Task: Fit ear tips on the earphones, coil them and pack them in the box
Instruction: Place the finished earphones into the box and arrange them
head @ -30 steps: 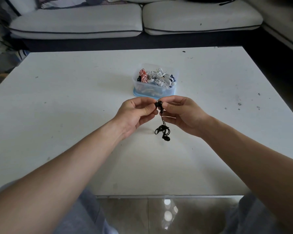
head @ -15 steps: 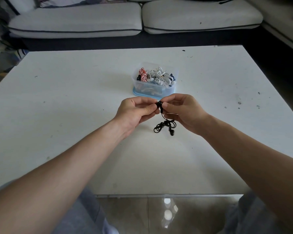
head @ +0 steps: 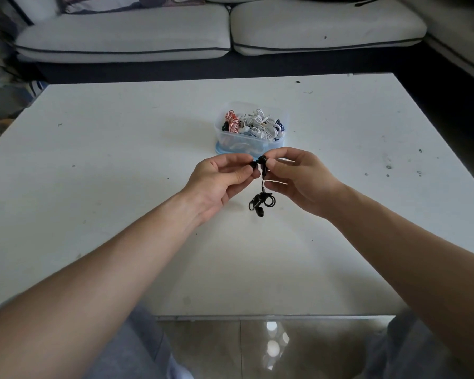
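- Sofa [head: 121, 42]: pale cushions with dark piping are seen across the top of the frame.
- Table [head: 93, 187]: a white, speckled top is spread over the middle of the frame.
- Left hand [head: 216, 181]: it is placed just left of centre. A small black ear tip [head: 254, 166] is pinched between thumb and forefinger, and the other fingers are curled.
- Right hand [head: 298, 181]: it is placed just right of centre. The stem of one earbud [head: 262, 160] is pinched at the fingertips.
- Box [head: 225, 143]: a clear tub on a blue base is located just above the hands. It is filled with coiled white, red-striped and dark sets.
- Earphones [head: 262, 199]: this black set is held at frame centre. The pinched earbud is touched by the ear tip. The cord is hung below in a loose coil, with the second earbud [head: 260, 212] lowest.
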Demonstrator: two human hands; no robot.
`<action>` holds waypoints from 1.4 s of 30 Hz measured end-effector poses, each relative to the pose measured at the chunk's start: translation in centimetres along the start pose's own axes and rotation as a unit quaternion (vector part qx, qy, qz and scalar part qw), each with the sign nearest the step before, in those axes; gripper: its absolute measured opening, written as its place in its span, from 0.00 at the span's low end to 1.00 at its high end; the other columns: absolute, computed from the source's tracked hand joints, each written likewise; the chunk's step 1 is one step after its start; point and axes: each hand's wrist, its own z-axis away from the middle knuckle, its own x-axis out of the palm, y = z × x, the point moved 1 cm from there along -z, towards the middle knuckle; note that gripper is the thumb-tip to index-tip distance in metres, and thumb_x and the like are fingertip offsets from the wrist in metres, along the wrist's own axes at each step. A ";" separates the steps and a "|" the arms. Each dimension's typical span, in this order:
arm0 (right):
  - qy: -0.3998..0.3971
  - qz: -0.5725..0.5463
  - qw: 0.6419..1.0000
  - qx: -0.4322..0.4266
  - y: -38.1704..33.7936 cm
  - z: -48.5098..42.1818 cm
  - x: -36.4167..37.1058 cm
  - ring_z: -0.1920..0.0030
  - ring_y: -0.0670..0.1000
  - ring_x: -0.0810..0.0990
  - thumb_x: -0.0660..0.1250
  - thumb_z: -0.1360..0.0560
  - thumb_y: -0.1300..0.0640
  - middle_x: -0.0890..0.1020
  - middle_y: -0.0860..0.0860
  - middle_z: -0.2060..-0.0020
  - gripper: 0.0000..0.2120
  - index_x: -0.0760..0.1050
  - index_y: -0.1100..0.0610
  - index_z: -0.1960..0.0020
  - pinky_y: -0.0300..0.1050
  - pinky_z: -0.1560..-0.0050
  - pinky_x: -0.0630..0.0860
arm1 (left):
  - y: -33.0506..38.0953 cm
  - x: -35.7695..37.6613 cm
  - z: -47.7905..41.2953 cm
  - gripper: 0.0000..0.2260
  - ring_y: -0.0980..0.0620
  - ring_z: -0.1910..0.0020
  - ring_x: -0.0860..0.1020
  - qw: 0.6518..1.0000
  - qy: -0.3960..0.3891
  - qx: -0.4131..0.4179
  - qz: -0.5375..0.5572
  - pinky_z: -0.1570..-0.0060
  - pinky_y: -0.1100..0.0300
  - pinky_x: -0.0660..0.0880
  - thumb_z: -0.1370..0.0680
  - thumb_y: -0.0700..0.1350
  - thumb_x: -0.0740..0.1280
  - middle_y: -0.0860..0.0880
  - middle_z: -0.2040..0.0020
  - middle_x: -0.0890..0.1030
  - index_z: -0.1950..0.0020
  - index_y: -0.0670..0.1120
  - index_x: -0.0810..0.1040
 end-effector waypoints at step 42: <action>-0.007 0.040 0.999 -0.014 -0.5 0.0 -0.2 0.66 0.48 0.79 0.66 0.23 0.68 0.81 0.52 0.65 0.06 0.79 0.60 0.54 0.42 0.57 0.80 | 0.2 0.1 0.1 0.09 0.50 0.61 0.85 0.999 -0.001 0.012 -0.039 0.58 0.64 0.80 0.25 0.28 0.67 0.44 0.61 0.85 0.54 0.40 0.80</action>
